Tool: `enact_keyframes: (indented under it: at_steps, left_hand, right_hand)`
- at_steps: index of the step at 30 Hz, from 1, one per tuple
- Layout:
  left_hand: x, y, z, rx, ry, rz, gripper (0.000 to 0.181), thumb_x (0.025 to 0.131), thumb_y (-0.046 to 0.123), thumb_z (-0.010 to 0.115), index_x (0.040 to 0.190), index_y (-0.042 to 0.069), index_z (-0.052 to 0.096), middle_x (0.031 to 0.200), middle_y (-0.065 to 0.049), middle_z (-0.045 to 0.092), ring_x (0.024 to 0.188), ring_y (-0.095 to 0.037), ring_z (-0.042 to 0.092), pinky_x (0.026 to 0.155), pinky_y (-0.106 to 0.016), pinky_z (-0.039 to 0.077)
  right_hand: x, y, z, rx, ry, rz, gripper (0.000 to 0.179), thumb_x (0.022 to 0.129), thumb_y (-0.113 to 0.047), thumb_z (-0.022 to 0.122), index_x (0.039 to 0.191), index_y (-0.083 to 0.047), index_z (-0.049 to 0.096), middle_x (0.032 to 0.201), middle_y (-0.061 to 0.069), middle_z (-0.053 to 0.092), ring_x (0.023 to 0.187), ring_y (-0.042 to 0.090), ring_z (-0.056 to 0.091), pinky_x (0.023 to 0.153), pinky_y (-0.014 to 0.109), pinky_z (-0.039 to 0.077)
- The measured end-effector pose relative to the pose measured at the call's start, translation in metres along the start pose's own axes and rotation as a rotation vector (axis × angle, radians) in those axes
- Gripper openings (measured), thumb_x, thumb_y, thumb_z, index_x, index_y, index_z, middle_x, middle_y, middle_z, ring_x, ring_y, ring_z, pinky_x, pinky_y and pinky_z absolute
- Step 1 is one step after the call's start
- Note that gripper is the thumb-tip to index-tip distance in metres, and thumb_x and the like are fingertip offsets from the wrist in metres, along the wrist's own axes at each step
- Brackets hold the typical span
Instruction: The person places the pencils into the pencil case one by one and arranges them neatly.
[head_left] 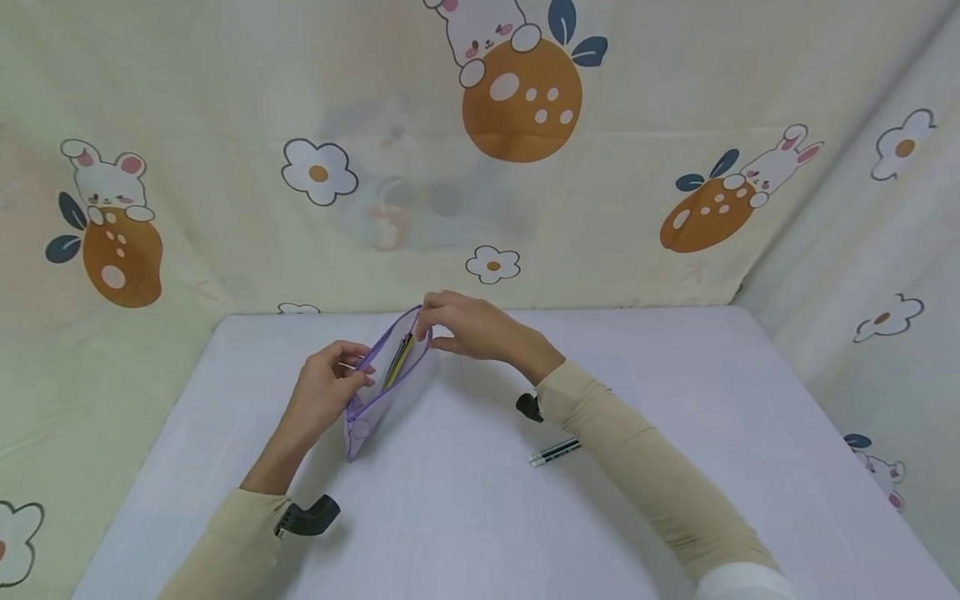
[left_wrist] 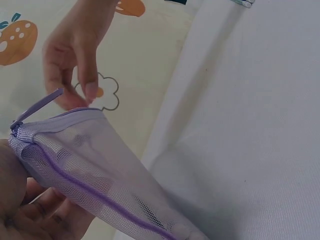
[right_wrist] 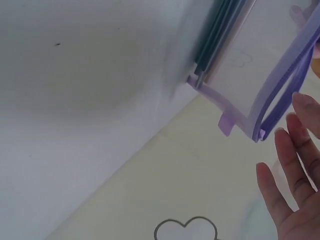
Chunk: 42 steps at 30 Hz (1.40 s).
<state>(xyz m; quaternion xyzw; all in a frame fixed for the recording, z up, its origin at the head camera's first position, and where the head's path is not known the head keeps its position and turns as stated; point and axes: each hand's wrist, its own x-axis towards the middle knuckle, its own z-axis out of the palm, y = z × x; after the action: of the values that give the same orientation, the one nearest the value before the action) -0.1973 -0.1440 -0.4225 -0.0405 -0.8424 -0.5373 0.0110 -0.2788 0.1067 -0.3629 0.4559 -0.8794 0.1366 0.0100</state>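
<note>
A purple-edged, see-through mesh zipper pouch (head_left: 367,421) is held up above the table with its mouth open. My left hand (head_left: 322,387) grips its near left end, thumb on one side and fingers on the other. In the left wrist view the zipper pull (left_wrist: 40,107) sticks out beside that hand. Several pencils (head_left: 399,360), dark and yellow, lean inside the pouch; their ends (right_wrist: 205,67) show through its wall in the right wrist view. My right hand (head_left: 472,325) is at the far end of the mouth, its fingers loosely extended and thumb apart, fingertips right at the rim.
Dark pencils (head_left: 555,452) with pale ends lie on the white table (head_left: 465,517), partly hidden under the right forearm. Black camera mounts (head_left: 311,517) stick out at both wrists. A curtain (head_left: 225,100) with rabbits, fruit and flowers hangs behind the table.
</note>
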Motion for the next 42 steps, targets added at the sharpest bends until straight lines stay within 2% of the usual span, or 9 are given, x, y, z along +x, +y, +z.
enact_keyframes:
  at_steps: [6,14,26,30,37,42]
  left_hand:
    - [0.0,0.002,-0.001,-0.009,-0.006,0.005,0.029,0.093,-0.004,0.06,0.122,-0.002,0.062,0.106,-0.02,0.067,0.092,-0.034,0.069,0.063,-0.02,0.052]
    - [0.0,0.002,-0.002,-0.004,-0.005,-0.003,0.028,0.094,-0.003,0.06,0.122,-0.001,0.062,0.106,-0.02,0.068,0.095,-0.038,0.07,0.063,-0.021,0.052]
    - [-0.002,0.001,-0.003,-0.002,-0.001,-0.017,0.029,0.094,-0.002,0.06,0.123,0.0,0.062,0.109,-0.021,0.068,0.096,-0.037,0.069,0.065,-0.021,0.052]
    - [-0.003,0.002,-0.003,0.003,-0.002,-0.025,0.029,0.094,0.0,0.061,0.123,0.0,0.062,0.109,-0.021,0.068,0.096,-0.037,0.068,0.066,-0.021,0.053]
    - [-0.003,0.003,-0.004,0.019,-0.003,-0.035,0.03,0.095,0.002,0.061,0.125,0.001,0.062,0.11,-0.019,0.068,0.096,-0.035,0.068,0.067,-0.021,0.053]
    - [-0.002,0.0,-0.004,0.016,0.001,-0.022,0.029,0.095,0.0,0.06,0.124,0.0,0.062,0.11,-0.022,0.068,0.095,-0.036,0.068,0.066,-0.021,0.053]
  right_hand:
    - [-0.024,0.006,-0.011,0.015,-0.06,0.037,0.016,0.094,-0.021,0.073,0.11,-0.02,0.075,0.109,-0.006,0.067,0.107,0.012,0.061,0.093,0.031,0.05]
    - [-0.062,0.014,-0.021,0.07,-0.105,0.058,0.015,0.092,-0.019,0.076,0.107,-0.022,0.075,0.101,-0.011,0.068,0.1,0.008,0.062,0.092,0.03,0.05]
    - [-0.122,0.029,-0.021,0.175,-0.172,0.174,0.022,0.09,-0.018,0.078,0.111,-0.024,0.075,0.104,-0.017,0.066,0.102,0.006,0.062,0.093,0.033,0.052]
    - [-0.141,0.036,-0.019,0.209,-0.182,0.186,0.025,0.089,-0.014,0.079,0.112,-0.022,0.075,0.105,-0.015,0.067,0.102,0.008,0.062,0.093,0.034,0.053]
    - [-0.17,0.047,-0.01,0.27,-0.21,0.236,0.027,0.089,-0.011,0.078,0.115,-0.016,0.075,0.109,-0.004,0.07,0.108,0.025,0.065,0.096,0.046,0.052]
    - [-0.191,0.059,-0.001,0.304,-0.205,0.266,0.027,0.088,-0.01,0.079,0.114,-0.014,0.074,0.11,0.0,0.07,0.107,0.026,0.064,0.095,0.049,0.052]
